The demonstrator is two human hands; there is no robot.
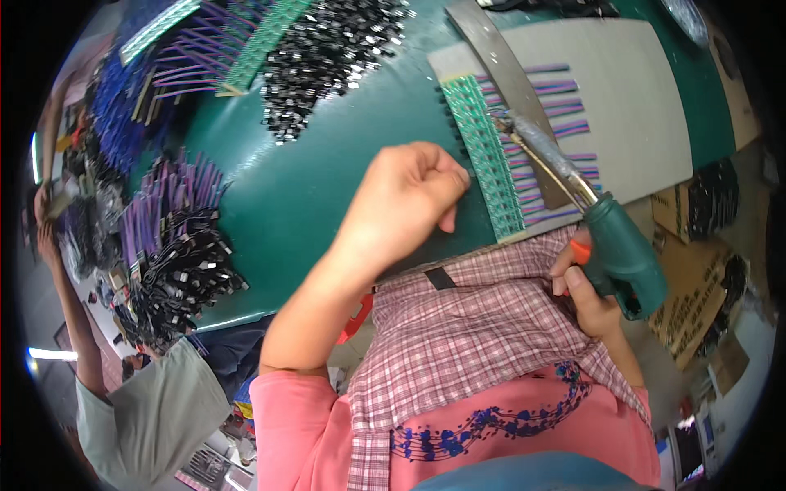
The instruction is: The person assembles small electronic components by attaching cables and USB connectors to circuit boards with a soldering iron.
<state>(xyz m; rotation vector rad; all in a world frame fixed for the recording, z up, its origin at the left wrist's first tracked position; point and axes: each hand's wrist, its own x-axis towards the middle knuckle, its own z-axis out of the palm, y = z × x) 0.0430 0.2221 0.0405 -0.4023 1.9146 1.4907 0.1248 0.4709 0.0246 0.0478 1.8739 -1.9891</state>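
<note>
My right hand (591, 296) grips a dark green soldering gun (626, 254) with an orange trigger. Its long metal tip (540, 151) slants up and to the left over the board. Beside the board's left edge, my left hand (413, 186) is closed with curled fingers; what they hold, if anything, is hidden. The green circuit board panel (483, 155) lies on a grey mat (622, 98), small dark parts along its left edge. Purple, blue and black wires (569, 106) stick out to its right, with a flat metal bar (512, 74) lying across them.
On the green table (270, 204) lie a pile of black and silver connectors (327, 61), another wired board panel (262, 45), blue wires (123, 114) and bundled black cables (184, 274). Cardboard boxes (692, 303) stand at the right. Another person's arm (74, 319) reaches in at left.
</note>
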